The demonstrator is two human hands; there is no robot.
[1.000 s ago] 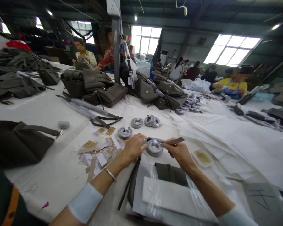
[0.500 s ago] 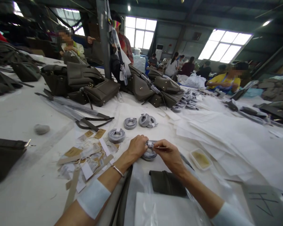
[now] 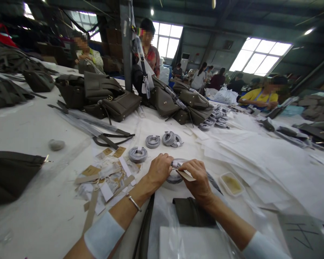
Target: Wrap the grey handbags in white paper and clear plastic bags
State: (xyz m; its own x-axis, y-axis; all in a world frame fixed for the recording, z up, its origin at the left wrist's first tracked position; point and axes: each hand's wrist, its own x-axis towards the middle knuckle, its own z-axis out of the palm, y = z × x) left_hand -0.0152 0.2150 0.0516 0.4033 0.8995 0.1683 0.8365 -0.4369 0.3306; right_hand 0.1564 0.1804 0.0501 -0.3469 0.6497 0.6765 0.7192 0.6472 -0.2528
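A grey coiled strap [image 3: 174, 179] in clear wrap, banded with white paper, lies before me on the table. The curled fingers of my left hand [image 3: 159, 168] grip its left edge. At the coil's right side, my right hand [image 3: 198, 180] pinches a small tan card [image 3: 187, 175] between thumb and fingers. Nearer to me is a dark olive bag [image 3: 191, 212], partly covered by a white sheet in clear plastic. To the left of my left hand, a heap of paper tags [image 3: 105, 180] with strings and strips is spread out.
More coiled straps [image 3: 138, 154] sit beyond my hands. Finished-looking dark bags [image 3: 116, 102] are piled farther back beside a metal post [image 3: 126, 46]. A plastic dish of yellowish stuff [image 3: 231, 183] and white sheets [image 3: 248, 169] lie to the right. Several people work around the tables.
My right hand has turned, so the tan card in its fingers now shows more of its face. The left hand stays at the coil. The whole view has shifted slightly.
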